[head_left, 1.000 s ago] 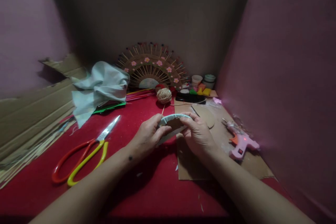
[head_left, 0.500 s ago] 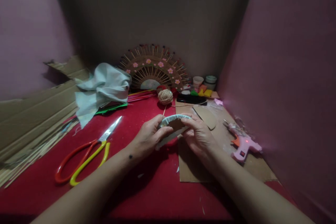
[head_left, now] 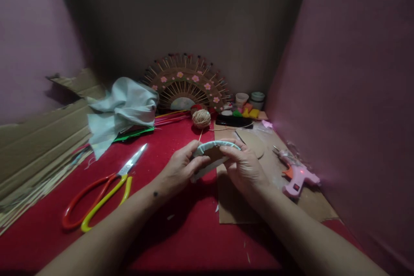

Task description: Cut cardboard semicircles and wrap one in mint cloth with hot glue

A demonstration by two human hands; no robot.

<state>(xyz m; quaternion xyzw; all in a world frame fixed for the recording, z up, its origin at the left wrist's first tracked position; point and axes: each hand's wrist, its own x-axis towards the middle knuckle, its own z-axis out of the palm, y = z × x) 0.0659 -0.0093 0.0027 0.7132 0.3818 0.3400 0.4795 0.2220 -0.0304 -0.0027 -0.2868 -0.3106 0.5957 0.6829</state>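
Between my hands is a cardboard piece (head_left: 214, 153) with pale blue fabric folded over its curved far edge; a light flap of cloth shows along its near side. My left hand (head_left: 186, 161) pinches its left end, thumb on top. On the right end, my right hand (head_left: 244, 164) presses with its thumb on the folded edge, fingers underneath and partly hidden. A ball of twine (head_left: 201, 118) lies just beyond. Scissors (head_left: 106, 192) with red and yellow handles rest left of my left hand. To the right of my right hand lies a pink glue gun (head_left: 298, 179), its red light on.
A cardboard sheet (head_left: 231, 207) lies under my right hand, with a rounded cardboard cutout (head_left: 255, 143) on it. Crumpled pale blue fabric (head_left: 129, 99) and thin sticks (head_left: 48, 185) are at the left. A flower-decorated stick fan (head_left: 184, 79) stands against the back wall.
The view has shifted slightly, so most things sit a little further left. My right thumb has moved slightly along the folded fabric edge; both hands keep their hold.
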